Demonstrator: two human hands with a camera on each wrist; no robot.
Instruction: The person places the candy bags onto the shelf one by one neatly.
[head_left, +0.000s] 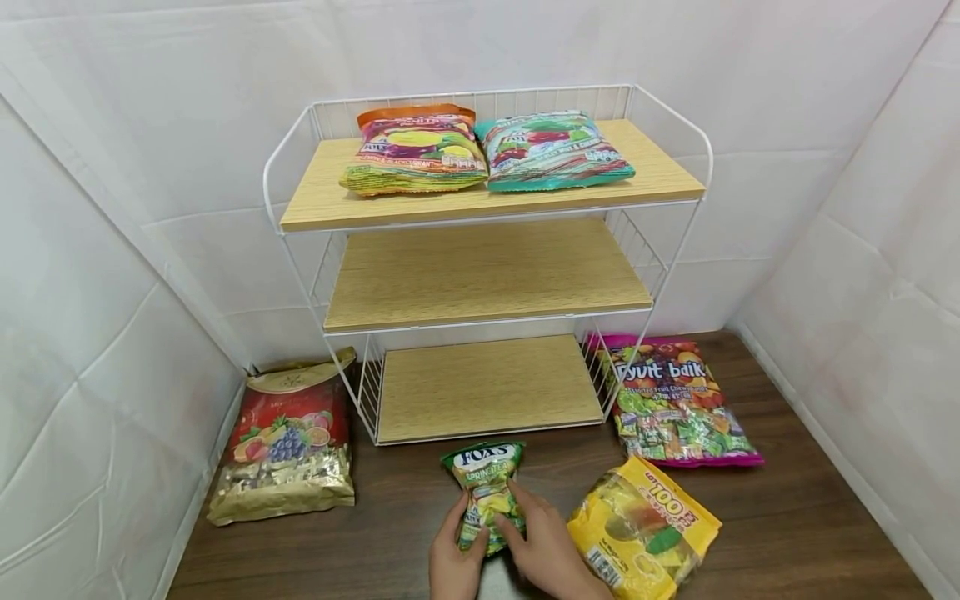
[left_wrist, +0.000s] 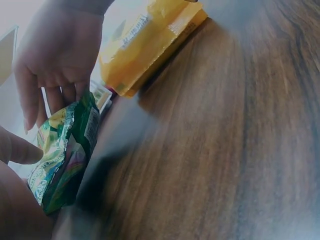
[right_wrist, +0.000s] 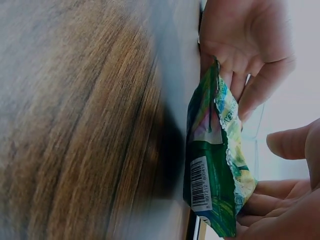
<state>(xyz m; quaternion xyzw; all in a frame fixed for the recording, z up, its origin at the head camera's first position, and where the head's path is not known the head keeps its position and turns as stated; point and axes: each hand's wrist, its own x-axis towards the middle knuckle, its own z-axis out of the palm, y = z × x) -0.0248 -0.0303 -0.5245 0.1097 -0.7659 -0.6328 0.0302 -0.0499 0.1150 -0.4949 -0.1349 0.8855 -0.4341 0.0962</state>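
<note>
A green Fox's Spring Tea candy bag (head_left: 486,467) is held between both hands near the front of the table, in front of the rack. My left hand (head_left: 454,560) grips its lower left side, the thumb (left_wrist: 22,151) over the bag's face. From the right, my right hand (head_left: 546,542) holds the opposite side, with its fingers (right_wrist: 265,204) along the edge. A barcode shows on the back of the bag (right_wrist: 207,182) in the right wrist view. Just beyond the right hand lies a yellow mango candy bag (head_left: 645,529).
A white wire rack with wooden shelves (head_left: 491,271) stands behind. On its top shelf sit an orange-and-purple candy bag (head_left: 420,150) and a teal one (head_left: 555,150). A red-and-gold bag (head_left: 288,442) lies left of the rack, a pink-edged Fruit candy bag (head_left: 675,400) right.
</note>
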